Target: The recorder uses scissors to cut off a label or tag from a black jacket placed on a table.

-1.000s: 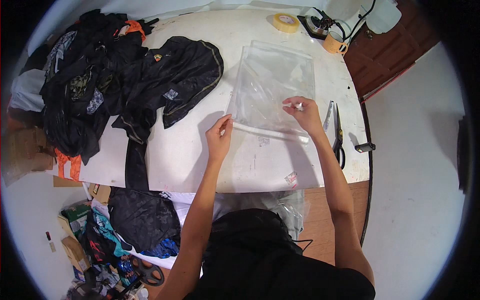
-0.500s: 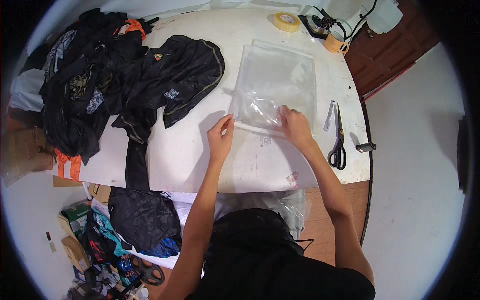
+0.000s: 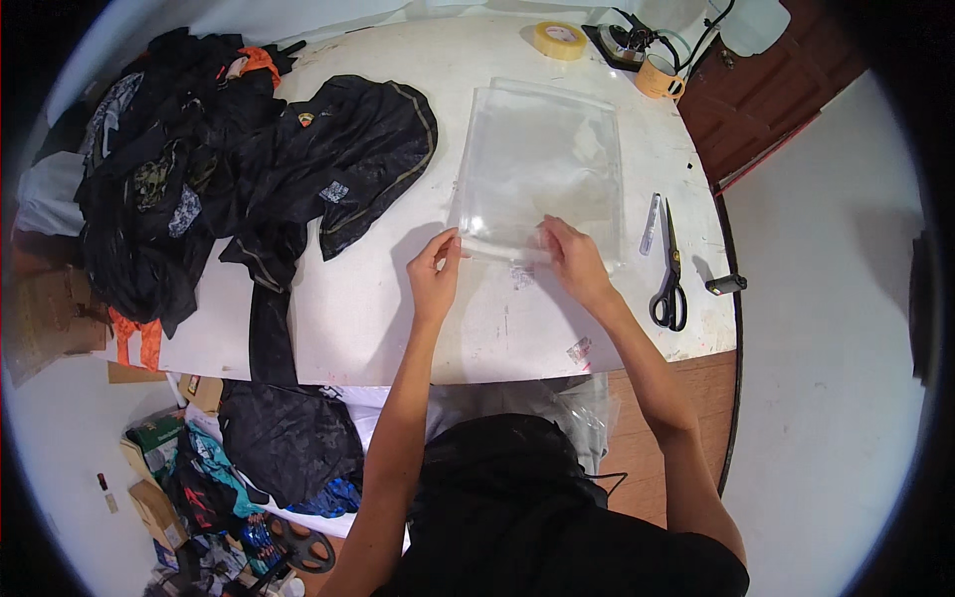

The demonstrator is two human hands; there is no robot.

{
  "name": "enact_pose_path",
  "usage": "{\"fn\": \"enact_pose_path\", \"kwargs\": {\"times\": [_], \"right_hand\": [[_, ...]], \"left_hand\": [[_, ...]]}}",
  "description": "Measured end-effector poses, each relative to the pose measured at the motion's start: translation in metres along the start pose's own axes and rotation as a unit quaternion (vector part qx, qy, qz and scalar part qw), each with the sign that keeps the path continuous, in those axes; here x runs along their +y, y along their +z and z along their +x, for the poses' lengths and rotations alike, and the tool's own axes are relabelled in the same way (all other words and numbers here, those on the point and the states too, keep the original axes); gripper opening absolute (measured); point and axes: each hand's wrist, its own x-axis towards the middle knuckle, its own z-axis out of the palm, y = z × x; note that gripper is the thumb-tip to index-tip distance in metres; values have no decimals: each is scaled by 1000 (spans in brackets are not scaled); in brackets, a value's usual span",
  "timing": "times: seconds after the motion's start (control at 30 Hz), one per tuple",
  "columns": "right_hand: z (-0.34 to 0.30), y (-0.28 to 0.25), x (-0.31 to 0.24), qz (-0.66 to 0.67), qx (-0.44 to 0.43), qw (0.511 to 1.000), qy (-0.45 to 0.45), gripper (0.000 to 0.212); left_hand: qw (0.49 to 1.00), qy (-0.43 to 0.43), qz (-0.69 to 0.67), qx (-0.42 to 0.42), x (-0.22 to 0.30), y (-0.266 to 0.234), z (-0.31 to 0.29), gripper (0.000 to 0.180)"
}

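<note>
prob. garment wkshp: clothes pile [image 3: 169, 129], scissors [image 3: 673, 263], tape [image 3: 560, 42] (& clr plastic [image 3: 542, 159])

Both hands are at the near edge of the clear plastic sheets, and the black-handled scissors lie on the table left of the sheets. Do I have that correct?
Not quite: the head view shows the black-handled scissors lying on the table right of the clear plastic sheets. The left hand and right hand are at their near edge.

I see that the flat rectangular plastic layers [image 3: 542, 149] are clear, with whitish shine. The broad table [image 3: 507, 343] is white. The spread cloth garment [image 3: 373, 144] is black with a pale seam line; the round tape roll [image 3: 559, 51] is yellow, and the handled mug [image 3: 656, 78] orange-yellow.
</note>
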Motion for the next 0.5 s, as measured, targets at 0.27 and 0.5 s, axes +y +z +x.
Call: {"fn": "enact_pose_path", "kwargs": {"times": [0.27,0.5], "right_hand": [[24,-13,10,49,129,990,17,19],[44,-18,13,41,101,992,57,33]], "left_hand": [[1000,-6,8,-17,0,2,1,24],[1000,2,-16,-4,-3,4,1,22]]}}
